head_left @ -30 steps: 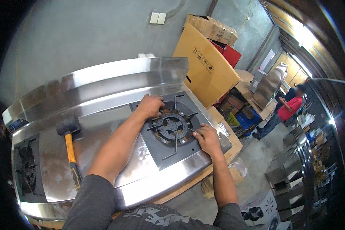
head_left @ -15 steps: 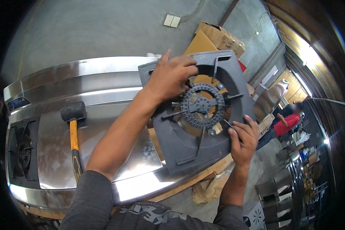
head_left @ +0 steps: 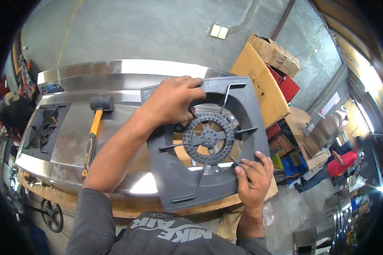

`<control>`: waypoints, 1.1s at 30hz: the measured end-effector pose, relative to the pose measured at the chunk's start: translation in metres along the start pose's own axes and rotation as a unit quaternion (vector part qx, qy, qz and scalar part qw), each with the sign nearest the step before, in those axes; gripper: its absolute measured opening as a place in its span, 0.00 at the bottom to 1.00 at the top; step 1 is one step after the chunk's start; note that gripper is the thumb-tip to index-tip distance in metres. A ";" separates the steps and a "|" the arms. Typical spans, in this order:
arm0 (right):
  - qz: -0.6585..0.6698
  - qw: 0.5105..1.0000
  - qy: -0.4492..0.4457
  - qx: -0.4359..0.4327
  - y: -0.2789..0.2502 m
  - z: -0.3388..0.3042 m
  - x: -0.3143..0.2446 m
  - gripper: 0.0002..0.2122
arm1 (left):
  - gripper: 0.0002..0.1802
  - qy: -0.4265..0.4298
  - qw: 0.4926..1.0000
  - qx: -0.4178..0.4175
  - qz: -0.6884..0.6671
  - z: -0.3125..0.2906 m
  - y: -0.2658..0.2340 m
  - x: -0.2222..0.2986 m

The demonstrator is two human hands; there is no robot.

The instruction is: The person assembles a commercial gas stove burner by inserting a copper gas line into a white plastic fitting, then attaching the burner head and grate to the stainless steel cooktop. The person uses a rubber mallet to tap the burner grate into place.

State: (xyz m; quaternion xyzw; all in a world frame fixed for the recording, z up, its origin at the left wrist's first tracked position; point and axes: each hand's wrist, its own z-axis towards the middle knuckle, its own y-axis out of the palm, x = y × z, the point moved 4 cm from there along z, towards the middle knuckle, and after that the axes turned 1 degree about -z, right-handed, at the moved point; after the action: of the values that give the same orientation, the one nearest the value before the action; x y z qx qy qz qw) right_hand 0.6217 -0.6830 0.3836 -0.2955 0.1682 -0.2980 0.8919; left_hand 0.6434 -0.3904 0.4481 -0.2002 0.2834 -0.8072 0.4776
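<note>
A dark cast-iron gas burner top (head_left: 166, 187) is tilted up above the right part of a steel stove (head_left: 76, 140). A round perforated burner ring (head_left: 192, 151) shows in its central opening, with several support prongs around it. My left hand (head_left: 174, 100) is closed at the far left of that opening, its fingertips curled over the inner edge beside the ring. On the near right side, my right hand (head_left: 255, 176) pinches a prong at the opening's edge. The hidden fingertips of my left hand leave its exact hold unclear.
A rubber mallet (head_left: 97, 127) with an orange and black handle lies on the stove, left of my forearm. A second burner (head_left: 44, 132) is set at the stove's left end. Cardboard boxes (head_left: 259, 85) stand behind at the right. A person in red (head_left: 342, 163) stands farther off.
The burner top has shifted left and lower in the picture with both my hands still on it. My view has turned, bringing more of the left side and the boxes into sight.
</note>
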 end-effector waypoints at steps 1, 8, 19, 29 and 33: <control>0.011 1.000 -0.011 -0.014 0.002 -0.003 0.004 0.06 | 0.29 -0.002 1.000 -0.008 0.005 -0.003 0.008 0.001; 0.083 0.993 -0.046 -0.070 0.024 -0.031 0.018 0.07 | 0.24 -0.078 0.995 -0.067 0.019 -0.049 0.046 0.000; 0.144 0.974 -0.051 -0.165 0.026 -0.017 0.044 0.11 | 0.17 -0.159 0.975 -0.143 -0.057 -0.073 0.084 -0.032; 0.679 0.576 0.309 -0.334 0.096 -0.029 0.127 0.26 | 0.15 -0.120 0.990 -0.069 -0.021 -0.069 0.069 -0.013; 0.720 0.572 0.239 -0.313 0.081 -0.021 0.106 0.22 | 0.21 -0.131 0.987 -0.084 0.029 -0.074 0.049 -0.008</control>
State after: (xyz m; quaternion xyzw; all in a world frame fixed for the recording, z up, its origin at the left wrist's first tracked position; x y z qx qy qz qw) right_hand 0.7274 -0.7063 0.3036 -0.2562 0.6151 0.4535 0.5919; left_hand 0.6354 -0.3822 0.3593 -0.3354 0.2903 -0.7331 0.5156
